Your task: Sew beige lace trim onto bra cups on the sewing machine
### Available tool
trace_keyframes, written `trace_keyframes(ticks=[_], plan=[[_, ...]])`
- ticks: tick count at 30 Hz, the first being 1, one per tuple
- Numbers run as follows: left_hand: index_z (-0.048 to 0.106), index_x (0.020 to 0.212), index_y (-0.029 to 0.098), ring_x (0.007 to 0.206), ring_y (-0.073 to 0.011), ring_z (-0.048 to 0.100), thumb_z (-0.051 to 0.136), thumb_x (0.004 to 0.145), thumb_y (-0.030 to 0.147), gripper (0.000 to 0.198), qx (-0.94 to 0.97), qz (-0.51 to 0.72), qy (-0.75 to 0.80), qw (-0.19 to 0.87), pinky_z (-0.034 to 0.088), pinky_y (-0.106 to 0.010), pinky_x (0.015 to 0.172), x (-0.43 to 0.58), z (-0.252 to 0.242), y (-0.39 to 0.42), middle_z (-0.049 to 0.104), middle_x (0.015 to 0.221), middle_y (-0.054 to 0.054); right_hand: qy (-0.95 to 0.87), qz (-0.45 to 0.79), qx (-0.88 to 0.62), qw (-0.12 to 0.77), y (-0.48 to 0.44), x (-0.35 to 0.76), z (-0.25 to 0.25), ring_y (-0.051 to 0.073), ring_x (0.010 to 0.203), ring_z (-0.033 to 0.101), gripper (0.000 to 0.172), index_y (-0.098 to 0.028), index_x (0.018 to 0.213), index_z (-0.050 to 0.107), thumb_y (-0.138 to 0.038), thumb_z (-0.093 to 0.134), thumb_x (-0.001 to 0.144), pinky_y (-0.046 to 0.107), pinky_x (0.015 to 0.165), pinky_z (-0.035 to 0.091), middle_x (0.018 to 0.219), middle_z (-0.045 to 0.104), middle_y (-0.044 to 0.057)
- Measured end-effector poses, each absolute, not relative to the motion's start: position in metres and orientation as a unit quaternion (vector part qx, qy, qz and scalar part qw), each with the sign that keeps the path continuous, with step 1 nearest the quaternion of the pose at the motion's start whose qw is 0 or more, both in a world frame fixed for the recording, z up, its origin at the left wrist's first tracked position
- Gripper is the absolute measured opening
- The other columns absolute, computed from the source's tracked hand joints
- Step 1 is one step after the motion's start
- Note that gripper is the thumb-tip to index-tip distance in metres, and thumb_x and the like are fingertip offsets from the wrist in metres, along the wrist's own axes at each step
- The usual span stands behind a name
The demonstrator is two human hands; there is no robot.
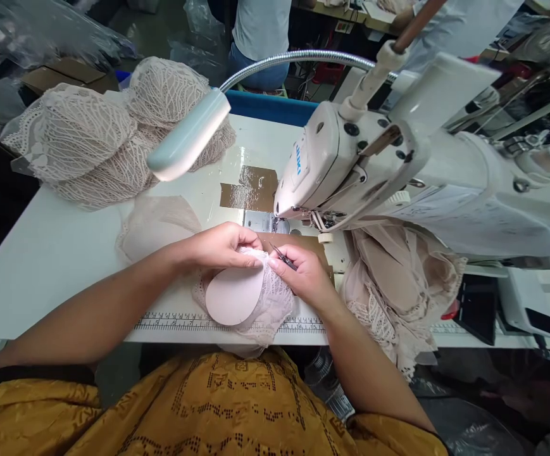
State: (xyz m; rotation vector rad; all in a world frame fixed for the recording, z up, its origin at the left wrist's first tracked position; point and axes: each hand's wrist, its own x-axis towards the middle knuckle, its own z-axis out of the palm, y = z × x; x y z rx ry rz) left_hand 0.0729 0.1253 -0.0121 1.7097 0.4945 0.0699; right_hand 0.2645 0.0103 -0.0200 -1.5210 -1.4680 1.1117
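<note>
In front of the sewing machine (345,164), near the table's front edge, lies a lace bra piece (277,301) with a smooth pale cup (234,296) on its left part. My left hand (225,247) pinches the top edge of this piece between thumb and fingers. My right hand (303,272) grips its upper edge close by and also holds small dark thread snips (283,256), their tips pointing up and left. The two hands are almost touching. The machine's needle area is just beyond them, and nothing of the piece lies under it.
Lace cups (89,133) are heaped at the back left, near a lamp (189,136) on a bendable arm. A sheer cup piece (158,228) lies left of my hands. More lace pieces (398,278) hang over the edge at right. A ruler strip (170,321) runs along the front.
</note>
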Motion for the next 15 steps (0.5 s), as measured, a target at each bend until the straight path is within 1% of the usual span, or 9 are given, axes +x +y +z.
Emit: trace_keyframes(ticks=[2, 5, 7, 10, 12, 15], plan=[[0.064, 0.086, 0.013, 0.061, -0.0086, 0.047, 0.067, 0.084, 0.044, 0.032, 0.728, 0.02, 0.215, 0.651, 0.036, -0.018, 0.053, 0.074, -0.016, 0.124, 0.054, 0.072, 0.001, -0.58, 0.419, -0.594, 0.368, 0.011, 0.265, -0.022, 0.013, 0.07, 0.051, 0.022, -0.019, 0.08, 0.062, -0.037, 0.056, 0.089, 0.026, 0.065, 0.039, 0.074, 0.058, -0.001], [0.06, 0.083, 0.013, 0.056, -0.007, 0.043, 0.066, 0.085, 0.046, 0.033, 0.695, 0.012, 0.228, 0.682, 0.033, -0.018, 0.048, 0.075, -0.02, 0.122, 0.049, 0.068, 0.002, -0.583, 0.39, -0.609, 0.371, 0.013, 0.267, -0.025, 0.012, 0.068, 0.049, 0.025, -0.019, 0.076, 0.058, -0.038, 0.054, 0.091, 0.025, 0.065, 0.038, 0.071, 0.054, -0.002], [0.06, 0.085, 0.012, 0.057, -0.0074, 0.045, 0.066, 0.085, 0.044, 0.032, 0.679, 0.007, 0.224, 0.699, 0.036, -0.018, 0.05, 0.075, -0.02, 0.121, 0.051, 0.069, 0.001, -0.571, 0.387, -0.617, 0.378, 0.013, 0.268, -0.027, 0.012, 0.067, 0.048, 0.027, -0.02, 0.075, 0.056, -0.04, 0.053, 0.092, 0.025, 0.063, 0.037, 0.07, 0.053, -0.002], [0.065, 0.091, 0.012, 0.061, -0.0081, 0.05, 0.065, 0.086, 0.039, 0.027, 0.662, -0.001, 0.212, 0.719, 0.042, -0.018, 0.053, 0.075, -0.018, 0.121, 0.056, 0.074, -0.001, -0.548, 0.412, -0.61, 0.398, 0.012, 0.271, -0.027, 0.012, 0.065, 0.049, 0.029, -0.02, 0.078, 0.055, -0.044, 0.05, 0.093, 0.024, 0.061, 0.038, 0.072, 0.056, -0.002], [0.068, 0.093, 0.012, 0.063, -0.0083, 0.053, 0.066, 0.086, 0.035, 0.024, 0.649, -0.003, 0.21, 0.731, 0.044, -0.018, 0.055, 0.076, -0.016, 0.121, 0.06, 0.076, -0.002, -0.537, 0.437, -0.595, 0.407, 0.011, 0.274, -0.025, 0.011, 0.061, 0.048, 0.03, -0.021, 0.087, 0.058, -0.048, 0.048, 0.094, 0.024, 0.059, 0.038, 0.074, 0.058, -0.001], [0.07, 0.089, 0.012, 0.064, -0.0085, 0.056, 0.069, 0.084, 0.034, 0.022, 0.626, 0.001, 0.222, 0.748, 0.048, -0.018, 0.058, 0.076, -0.014, 0.12, 0.064, 0.075, -0.003, -0.526, 0.474, -0.575, 0.409, 0.007, 0.281, -0.02, 0.009, 0.055, 0.044, 0.037, -0.022, 0.109, 0.06, -0.052, 0.042, 0.096, 0.025, 0.056, 0.038, 0.077, 0.059, -0.001]])
